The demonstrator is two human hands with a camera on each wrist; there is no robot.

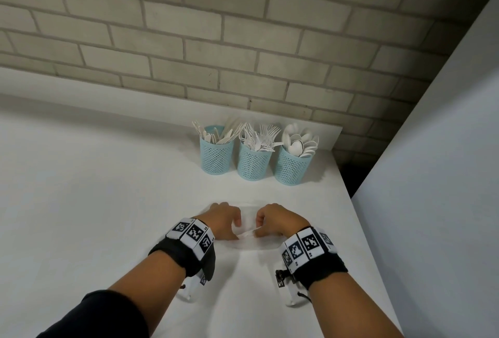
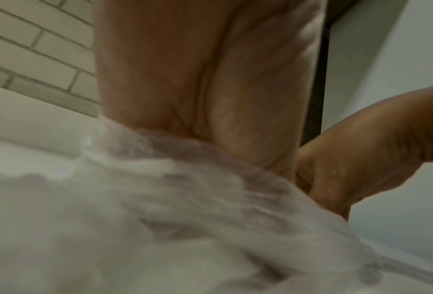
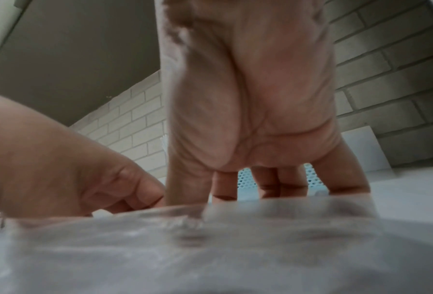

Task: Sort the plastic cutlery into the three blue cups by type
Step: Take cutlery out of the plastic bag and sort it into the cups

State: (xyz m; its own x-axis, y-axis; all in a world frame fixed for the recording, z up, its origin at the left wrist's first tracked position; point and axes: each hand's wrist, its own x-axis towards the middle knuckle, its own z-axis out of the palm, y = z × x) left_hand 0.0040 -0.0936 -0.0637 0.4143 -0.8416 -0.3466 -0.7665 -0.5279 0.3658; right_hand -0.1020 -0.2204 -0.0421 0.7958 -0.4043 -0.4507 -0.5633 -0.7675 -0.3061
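Note:
Three blue mesh cups stand in a row at the back of the white table (image 1: 108,189). The left cup (image 1: 216,158) holds mostly knives, the middle cup (image 1: 253,163) forks, the right cup (image 1: 293,169) spoons. Nearer to me a clear, crumpled plastic bag (image 1: 252,242) lies flat on the table. My left hand (image 1: 234,225) and right hand (image 1: 259,226) sit side by side on it with curled fingers, each pinching its film; a thin whitish strip (image 1: 247,233) stretches between them. The wrist views show the bag (image 2: 160,218) (image 3: 210,248) blurred under the palms (image 2: 198,79) (image 3: 248,119). Whether cutlery is inside is hidden.
A grey brick wall (image 1: 243,40) rises right behind the cups. A tall white panel (image 1: 432,175) stands along the right side, with a dark gap (image 1: 351,175) between it and the table's right edge. White tabletop stretches to the left of my hands.

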